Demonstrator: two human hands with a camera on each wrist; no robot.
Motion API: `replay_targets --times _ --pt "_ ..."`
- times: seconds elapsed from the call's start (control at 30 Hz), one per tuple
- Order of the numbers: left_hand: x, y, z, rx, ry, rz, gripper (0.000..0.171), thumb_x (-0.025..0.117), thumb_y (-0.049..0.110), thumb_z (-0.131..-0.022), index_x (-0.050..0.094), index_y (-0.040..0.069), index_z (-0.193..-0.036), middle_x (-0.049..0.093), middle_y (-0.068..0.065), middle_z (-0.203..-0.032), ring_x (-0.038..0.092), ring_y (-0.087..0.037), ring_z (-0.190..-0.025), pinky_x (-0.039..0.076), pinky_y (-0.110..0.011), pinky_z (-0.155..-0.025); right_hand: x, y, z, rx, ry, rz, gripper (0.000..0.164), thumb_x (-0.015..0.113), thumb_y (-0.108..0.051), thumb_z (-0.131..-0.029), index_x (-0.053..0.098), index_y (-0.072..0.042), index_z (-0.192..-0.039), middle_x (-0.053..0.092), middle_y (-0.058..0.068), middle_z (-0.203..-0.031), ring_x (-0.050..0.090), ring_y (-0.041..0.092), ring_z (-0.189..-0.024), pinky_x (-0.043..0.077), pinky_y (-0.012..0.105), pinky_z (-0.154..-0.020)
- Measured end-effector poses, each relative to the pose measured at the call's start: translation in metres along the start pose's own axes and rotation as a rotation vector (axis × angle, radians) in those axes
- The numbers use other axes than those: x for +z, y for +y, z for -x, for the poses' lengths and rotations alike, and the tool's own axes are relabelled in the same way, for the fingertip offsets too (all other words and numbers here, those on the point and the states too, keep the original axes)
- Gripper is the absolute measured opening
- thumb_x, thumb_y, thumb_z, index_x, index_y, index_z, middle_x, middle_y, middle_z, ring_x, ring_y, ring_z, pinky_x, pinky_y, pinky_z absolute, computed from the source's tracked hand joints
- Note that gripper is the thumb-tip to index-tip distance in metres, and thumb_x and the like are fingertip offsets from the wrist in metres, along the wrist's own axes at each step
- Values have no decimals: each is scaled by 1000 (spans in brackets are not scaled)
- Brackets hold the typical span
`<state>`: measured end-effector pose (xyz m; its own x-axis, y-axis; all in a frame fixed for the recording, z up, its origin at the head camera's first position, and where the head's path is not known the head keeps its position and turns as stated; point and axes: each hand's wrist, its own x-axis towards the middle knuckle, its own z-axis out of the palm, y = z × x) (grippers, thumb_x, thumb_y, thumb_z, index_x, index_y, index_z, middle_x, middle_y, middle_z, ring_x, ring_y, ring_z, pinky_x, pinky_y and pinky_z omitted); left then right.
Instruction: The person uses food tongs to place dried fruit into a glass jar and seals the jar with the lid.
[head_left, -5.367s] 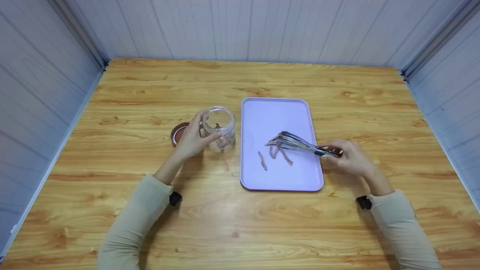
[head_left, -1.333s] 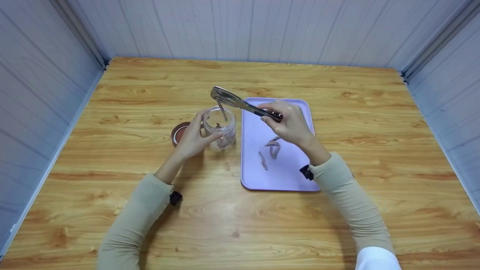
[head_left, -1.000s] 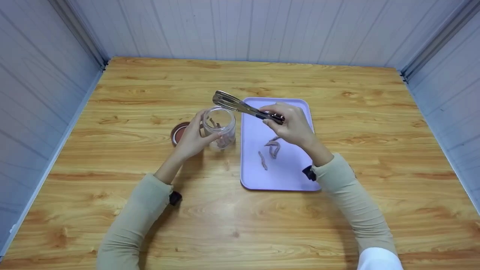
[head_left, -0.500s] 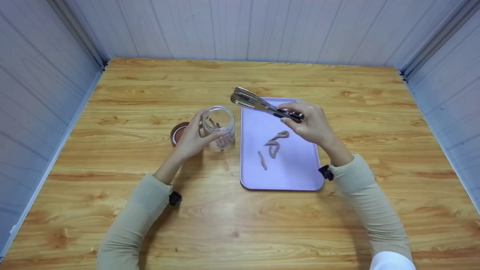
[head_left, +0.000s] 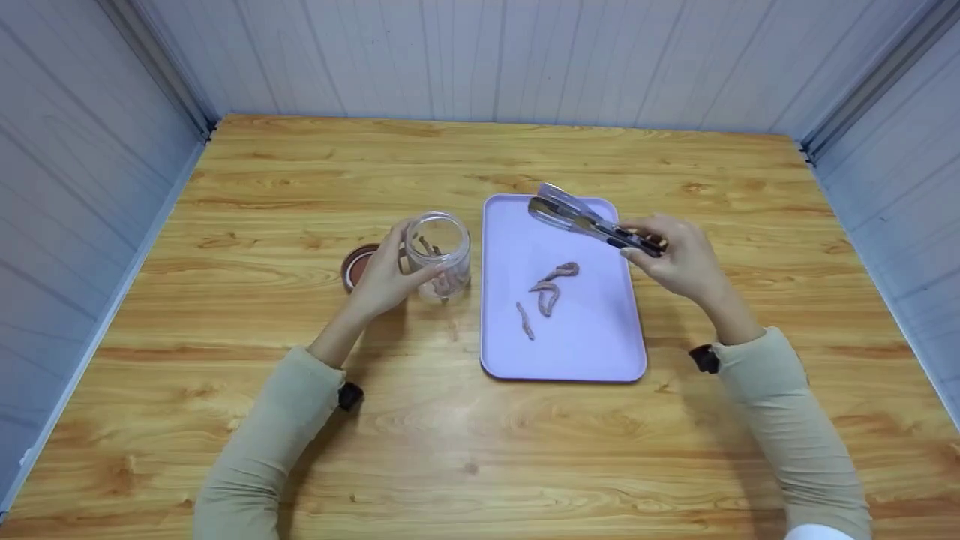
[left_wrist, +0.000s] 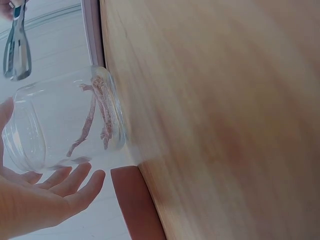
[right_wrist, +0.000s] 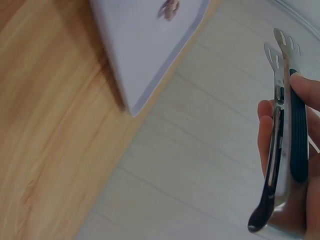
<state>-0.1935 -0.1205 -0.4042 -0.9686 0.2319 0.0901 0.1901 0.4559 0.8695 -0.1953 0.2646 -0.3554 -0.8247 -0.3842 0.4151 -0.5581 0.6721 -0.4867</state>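
My left hand (head_left: 384,276) holds a clear, lidless jar (head_left: 459,262) upright, thumb across the near side and fingers around the far side. Several brown, dried-meat-like strips (left_wrist: 103,107) lie at the bottom of the jar, seen through its wall in the left wrist view. My right hand (head_left: 684,259) grips metal serving tongs (head_left: 574,216) by their dark handles, above the upper right part of a lilac tray (head_left: 510,232). The slotted tong heads stand slightly apart with nothing between them. On the tray, 3 brown strips (head_left: 549,298) lie around the middle.
A reddish-brown lid (head_left: 357,270) lies on the wooden table (head_left: 420,450) just left of the jar, partly behind my left hand. Pale panel walls (head_left: 465,60) close off the back and both sides. A black wrist camera (head_left: 705,358) sits under my right cuff.
A strip held in the tongs has dropped into the jar. My right hand has then drawn the tongs right, back over the tray, and they have spread a little. My left hand stays put.
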Motion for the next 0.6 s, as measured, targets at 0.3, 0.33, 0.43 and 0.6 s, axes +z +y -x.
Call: replay_targets --times 0.3,0.33,0.43,0.6 --pt "0 -1 0 17 4 22 77 68 35 -76 25 9 -135 35 -12 -131 36 -32 -117 33 -41 -95 -2 18 19 51 -49 20 31 69 -10 -75 64 -7 -106 61 6 -85 49 16 -68 39 29 -54" --pt "0 -2 0 16 5 25 77 68 35 -76 26 9 -135 35 -12 -131 37 -32 -117 33 -41 -95 -1 20 22 56 -54 19 31 69 -10 -75 64 -7 -106 61 7 -84 49 17 -67 39 30 -54" --pt "0 -2 -1 16 4 24 77 68 35 -76 26 9 -135 35 -12 -132 37 -32 -117 33 -41 -95 2 27 30 79 -73 10 32 69 -8 -74 64 -6 -105 60 7 -83 49 18 -67 40 30 -55" --pt "0 -3 -1 10 1 18 78 68 36 -76 26 9 -135 35 -12 -132 38 -31 -116 34 -41 -94 4 38 43 118 -99 -8 32 69 -4 -73 64 -4 -105 62 9 -86 53 19 -68 43 31 -56"
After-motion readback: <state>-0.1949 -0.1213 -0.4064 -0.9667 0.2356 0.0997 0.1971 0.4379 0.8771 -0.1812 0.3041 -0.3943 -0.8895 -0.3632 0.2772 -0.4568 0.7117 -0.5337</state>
